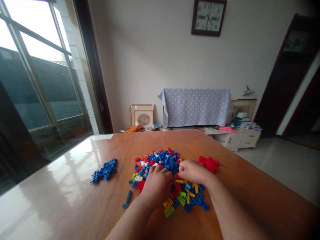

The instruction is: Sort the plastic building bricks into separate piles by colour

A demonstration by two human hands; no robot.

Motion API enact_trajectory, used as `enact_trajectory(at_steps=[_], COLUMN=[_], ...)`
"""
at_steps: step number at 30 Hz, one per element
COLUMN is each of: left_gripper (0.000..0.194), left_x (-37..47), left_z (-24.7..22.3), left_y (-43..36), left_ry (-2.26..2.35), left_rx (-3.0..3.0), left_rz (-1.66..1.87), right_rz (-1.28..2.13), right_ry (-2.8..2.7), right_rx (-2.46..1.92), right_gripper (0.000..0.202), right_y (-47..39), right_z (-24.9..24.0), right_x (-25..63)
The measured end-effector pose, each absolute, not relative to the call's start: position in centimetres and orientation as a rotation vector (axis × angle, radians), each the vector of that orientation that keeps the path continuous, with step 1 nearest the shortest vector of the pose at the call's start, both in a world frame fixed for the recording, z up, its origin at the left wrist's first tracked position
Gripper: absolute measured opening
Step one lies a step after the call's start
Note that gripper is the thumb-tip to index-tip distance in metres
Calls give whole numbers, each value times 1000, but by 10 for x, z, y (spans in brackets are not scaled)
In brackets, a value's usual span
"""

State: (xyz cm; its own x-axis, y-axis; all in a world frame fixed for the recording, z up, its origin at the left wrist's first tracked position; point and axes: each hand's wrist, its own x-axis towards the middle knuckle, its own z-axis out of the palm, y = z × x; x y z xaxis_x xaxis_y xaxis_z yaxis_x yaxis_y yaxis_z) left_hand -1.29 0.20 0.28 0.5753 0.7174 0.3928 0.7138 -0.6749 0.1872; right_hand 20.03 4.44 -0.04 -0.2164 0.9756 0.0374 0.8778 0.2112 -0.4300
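Observation:
A heap of mixed plastic bricks (170, 159), mostly blue with red, white, orange, green and yellow ones, lies mid-table. My left hand (158, 181) rests over its near left part, back upward, fingers bent down into the bricks and their tips hidden. At the heap's right side is my right hand (188, 170), its fingers curled inward; whatever they hold, if anything, is hidden. Blue ring-shaped pieces (198, 201) and yellow and green pieces lie near my right wrist.
A blue brick cluster (104, 171) sits on the wooden table (120, 143) to the left, and red pieces (209, 164) lie right of my right hand. Two narrow blue-green pieces (128, 196) are near the left forearm. A cloth-covered object (196, 107) stands beyond the table.

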Motion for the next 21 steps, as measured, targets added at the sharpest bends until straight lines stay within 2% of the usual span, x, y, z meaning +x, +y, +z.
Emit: enact_trajectory(at_steps=[4,9,17,21], left_gripper=[17,16,15,15], left_x=[-14,-17,-18,-18], left_z=[4,5,4,3], left_y=[2,5,6,7], left_ry=[1293,1327,1360,1351], left_rx=[2770,2736,2697,2686], left_rz=[737,768,778,787], right_rz=[568,375,566,479], right_ry=[-2029,-1913,-2165,-2253], right_rx=[-1733,-1855,-1958,-2000], right_gripper=[9,13,52,42], right_y=[55,63,41,38], right_z=[-1,2,16,15], right_x=[230,250,217,207])
